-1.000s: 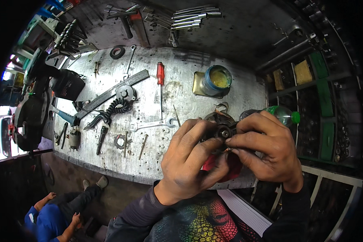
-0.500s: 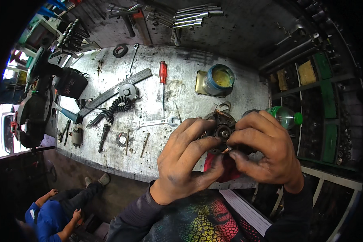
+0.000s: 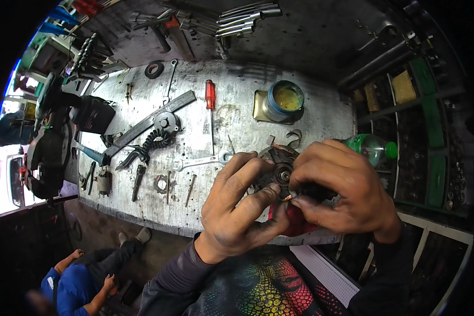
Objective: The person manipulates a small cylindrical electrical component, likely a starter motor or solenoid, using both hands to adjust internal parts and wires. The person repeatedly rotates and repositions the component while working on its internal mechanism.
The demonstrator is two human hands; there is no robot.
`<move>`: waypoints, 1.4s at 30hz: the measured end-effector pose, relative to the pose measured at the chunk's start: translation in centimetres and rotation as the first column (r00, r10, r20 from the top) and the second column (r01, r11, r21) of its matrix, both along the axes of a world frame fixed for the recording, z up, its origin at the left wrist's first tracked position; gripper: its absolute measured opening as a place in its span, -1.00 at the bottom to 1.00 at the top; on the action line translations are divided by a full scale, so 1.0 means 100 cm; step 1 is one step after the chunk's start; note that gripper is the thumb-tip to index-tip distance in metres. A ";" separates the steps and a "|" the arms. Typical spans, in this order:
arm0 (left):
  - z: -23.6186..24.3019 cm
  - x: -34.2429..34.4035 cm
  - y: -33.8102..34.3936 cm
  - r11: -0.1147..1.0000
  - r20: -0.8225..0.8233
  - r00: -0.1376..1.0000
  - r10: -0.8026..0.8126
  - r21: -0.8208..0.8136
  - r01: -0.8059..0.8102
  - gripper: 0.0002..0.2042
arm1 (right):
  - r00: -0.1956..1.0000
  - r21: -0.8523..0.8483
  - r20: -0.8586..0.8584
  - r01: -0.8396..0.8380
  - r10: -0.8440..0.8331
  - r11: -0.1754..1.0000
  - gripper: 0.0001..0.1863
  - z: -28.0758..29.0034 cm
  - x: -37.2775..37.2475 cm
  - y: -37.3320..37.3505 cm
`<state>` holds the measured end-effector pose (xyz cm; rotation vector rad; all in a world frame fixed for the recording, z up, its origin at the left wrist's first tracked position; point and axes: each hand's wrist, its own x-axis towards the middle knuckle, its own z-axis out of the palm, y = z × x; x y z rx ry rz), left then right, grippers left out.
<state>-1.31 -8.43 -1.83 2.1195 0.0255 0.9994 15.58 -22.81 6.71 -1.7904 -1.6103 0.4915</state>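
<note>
A dark, greasy round motor part with a metal shaft end at its centre is between my two hands, over the bench's front right. Bits of bright copper lead show at its near and far edges. Around its left side curl the fingers of my left hand, with the thumb below. My right hand is closed at its right side, thumb and forefinger pinched by the near copper lead; anything between those fingertips is hidden. Beneath the hands lies a red cloth-like item, partly covered.
On the metal bench lie a red-handled screwdriver, a combination wrench, a hammer and a coiled cable. Behind the hands stands a blue-rimmed grease tub. A green-capped bottle lies right. Another person is lower left.
Both hands and the motor part have shifted slightly left. More of the part's centre and left side shows between my fingers now. The view has turned a little.
</note>
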 end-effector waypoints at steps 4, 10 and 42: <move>0.002 0.000 0.000 1.000 -0.017 1.000 0.002 -0.007 -0.002 -0.66 | 1.000 -0.002 -0.023 0.019 -0.019 1.000 -0.69 0.000 -0.002 0.000; 0.002 0.002 -0.002 0.998 0.004 1.000 0.021 -0.054 -0.021 -0.61 | 0.999 -0.011 -0.034 0.032 -0.032 0.999 -0.69 0.001 -0.003 0.001; 0.003 0.005 -0.009 0.992 0.007 1.000 0.022 -0.126 -0.021 -0.63 | 0.995 0.024 0.090 0.038 -0.040 0.999 -0.70 0.008 -0.010 -0.001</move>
